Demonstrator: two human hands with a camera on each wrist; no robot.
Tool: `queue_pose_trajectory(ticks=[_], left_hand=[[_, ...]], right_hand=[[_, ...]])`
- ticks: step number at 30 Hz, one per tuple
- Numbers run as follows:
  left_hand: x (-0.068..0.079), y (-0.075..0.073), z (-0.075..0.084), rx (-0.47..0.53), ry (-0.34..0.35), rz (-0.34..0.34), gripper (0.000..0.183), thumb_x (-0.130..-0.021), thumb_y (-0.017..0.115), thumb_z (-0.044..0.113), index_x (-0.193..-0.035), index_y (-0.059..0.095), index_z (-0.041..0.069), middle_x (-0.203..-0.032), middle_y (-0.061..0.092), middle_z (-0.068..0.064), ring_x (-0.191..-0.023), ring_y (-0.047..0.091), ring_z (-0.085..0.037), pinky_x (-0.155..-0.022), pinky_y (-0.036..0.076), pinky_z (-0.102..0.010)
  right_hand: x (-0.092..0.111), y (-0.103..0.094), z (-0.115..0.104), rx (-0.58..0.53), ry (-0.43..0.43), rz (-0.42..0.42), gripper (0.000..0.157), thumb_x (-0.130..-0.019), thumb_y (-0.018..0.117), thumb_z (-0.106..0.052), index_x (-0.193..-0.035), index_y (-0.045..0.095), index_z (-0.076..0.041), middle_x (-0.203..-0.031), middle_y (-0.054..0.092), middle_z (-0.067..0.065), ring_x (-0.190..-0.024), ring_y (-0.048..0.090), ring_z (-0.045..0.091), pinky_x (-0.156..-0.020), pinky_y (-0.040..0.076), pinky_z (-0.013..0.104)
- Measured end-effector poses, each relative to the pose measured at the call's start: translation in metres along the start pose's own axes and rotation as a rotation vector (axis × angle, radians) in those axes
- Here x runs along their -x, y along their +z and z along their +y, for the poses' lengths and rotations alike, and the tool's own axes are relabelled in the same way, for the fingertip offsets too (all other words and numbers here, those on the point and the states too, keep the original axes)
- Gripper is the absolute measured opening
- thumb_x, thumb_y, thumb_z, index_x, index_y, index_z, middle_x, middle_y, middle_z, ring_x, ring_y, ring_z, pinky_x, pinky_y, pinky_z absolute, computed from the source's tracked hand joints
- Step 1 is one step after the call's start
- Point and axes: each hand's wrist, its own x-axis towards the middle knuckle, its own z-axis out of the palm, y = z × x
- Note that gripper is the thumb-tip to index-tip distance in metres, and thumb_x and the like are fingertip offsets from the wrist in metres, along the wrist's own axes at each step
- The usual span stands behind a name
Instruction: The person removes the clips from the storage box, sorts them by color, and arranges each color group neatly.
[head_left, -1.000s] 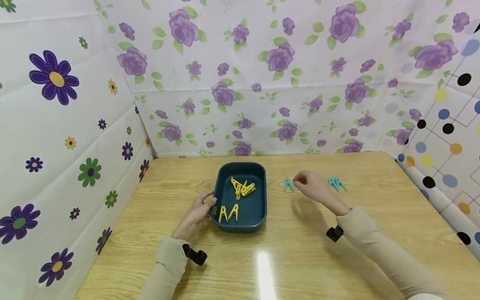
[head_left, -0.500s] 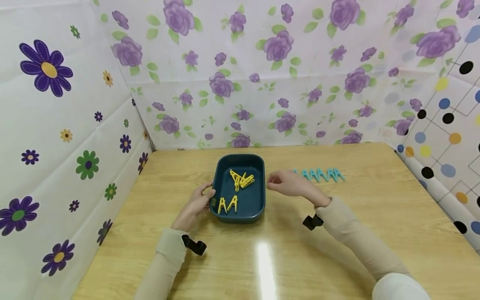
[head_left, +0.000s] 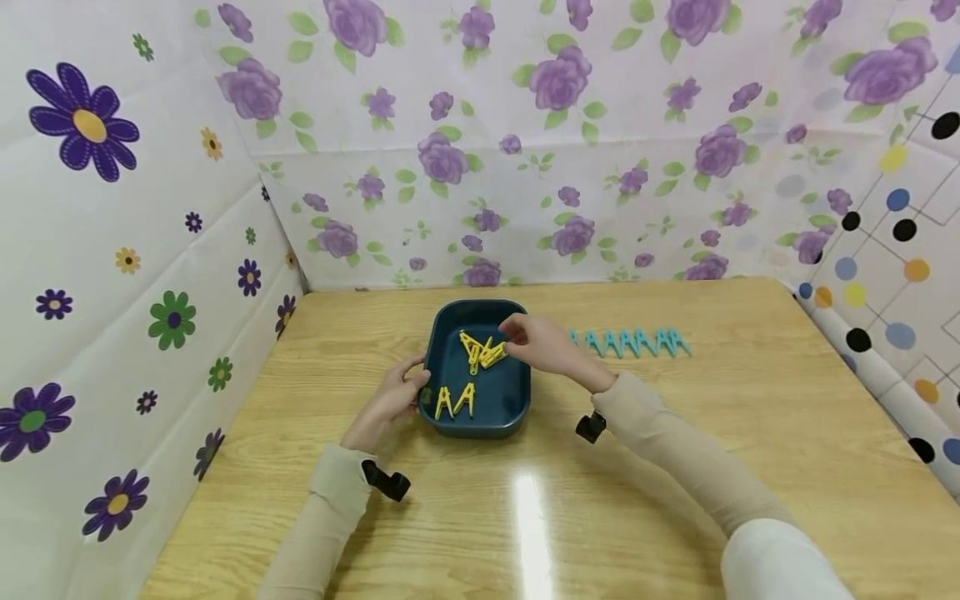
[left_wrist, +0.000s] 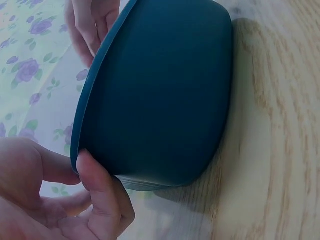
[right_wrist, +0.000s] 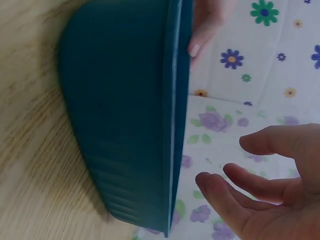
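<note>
Moved: right hand (head_left: 546, 343), from beside the bin (head_left: 477, 427) to over its right edge; fingers parted, empty. Left hand (head_left: 390, 396): pinches its left edge. Yellow pegs (head_left: 492, 356): inside. Step, I judge: reaching in; next calls for pinching one.

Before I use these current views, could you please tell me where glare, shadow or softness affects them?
Head view: bright glare streak on the table near the tub; yellow clips too small for fine detail. Left wrist: tub wall dark, soft shadow on the table beside it. Right wrist: dim light, the right hand slightly soft, purple flowers behind it hazy.
</note>
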Motion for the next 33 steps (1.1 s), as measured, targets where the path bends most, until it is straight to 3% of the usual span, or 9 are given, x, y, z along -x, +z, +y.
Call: queue_pose_trajectory(ticks=[8, 12, 16, 22, 29, 33], left_hand=[[0.0, 0.001, 0.0, -0.024, -0.002, 0.03, 0.047, -0.104, 0.043, 0.017, -0.15, 0.033, 0.014, -0.067, 0.053, -0.002, -0.052, 0.046, -0.01, -0.057, 0.043, -0.03], [0.0, 0.002, -0.001, -0.023, 0.007, 0.033, 0.046, -0.104, 0.042, 0.016, -0.15, 0.034, 0.013, -0.072, 0.056, -0.006, -0.053, 0.048, -0.011, -0.057, 0.043, -0.03], [-0.001, 0.002, -0.002, -0.04, 0.009, 0.035, 0.046, -0.104, 0.042, 0.017, -0.149, 0.035, 0.014, -0.08, 0.06, -0.009, -0.055, 0.049, -0.01, -0.058, 0.044, -0.03], [-0.003, 0.001, 0.0, -0.078, 0.027, 0.05, 0.046, -0.104, 0.042, 0.017, -0.149, 0.034, 0.013, -0.089, 0.063, -0.014, -0.054, 0.049, -0.011, -0.055, 0.043, -0.029], [0.004, 0.003, -0.004, -0.091, 0.029, 0.056, 0.045, -0.105, 0.041, 0.016, -0.149, 0.034, 0.012, -0.082, 0.06, -0.011, -0.053, 0.047, -0.011, -0.054, 0.043, -0.029], [0.005, 0.005, -0.002, -0.098, 0.043, 0.053, 0.046, -0.104, 0.042, 0.015, -0.149, 0.034, 0.009, -0.089, 0.064, -0.015, -0.055, 0.05, -0.012, -0.054, 0.045, -0.03]], right_hand=[[-0.027, 0.016, 0.007, 0.139, 0.014, -0.045, 0.036, -0.096, 0.056, -0.013, -0.129, 0.055, 0.002, -0.125, 0.06, 0.022, -0.113, 0.059, 0.033, -0.094, 0.05, 0.043], [-0.033, 0.026, 0.012, 0.323, 0.004, -0.045, 0.032, -0.096, 0.054, -0.007, -0.124, 0.059, 0.006, -0.114, 0.064, 0.023, -0.094, 0.063, 0.029, -0.083, 0.051, 0.039], [-0.036, 0.035, 0.017, 0.48, -0.015, 0.0, 0.022, -0.097, 0.051, -0.006, -0.111, 0.066, 0.004, -0.095, 0.064, 0.018, -0.074, 0.055, 0.022, -0.068, 0.046, 0.034], [-0.039, 0.044, 0.027, 0.628, -0.099, 0.114, 0.015, -0.096, 0.056, -0.009, -0.096, 0.069, -0.003, -0.084, 0.062, 0.013, -0.069, 0.057, 0.022, -0.063, 0.05, 0.035], [-0.041, 0.059, 0.033, 0.667, -0.125, 0.139, 0.015, -0.096, 0.057, -0.012, -0.094, 0.07, -0.007, -0.083, 0.063, 0.009, -0.07, 0.058, 0.022, -0.063, 0.051, 0.034], [-0.041, 0.059, 0.034, 0.654, -0.118, 0.139, 0.015, -0.096, 0.056, -0.011, -0.094, 0.071, -0.008, -0.083, 0.064, 0.009, -0.071, 0.058, 0.022, -0.063, 0.051, 0.034]])
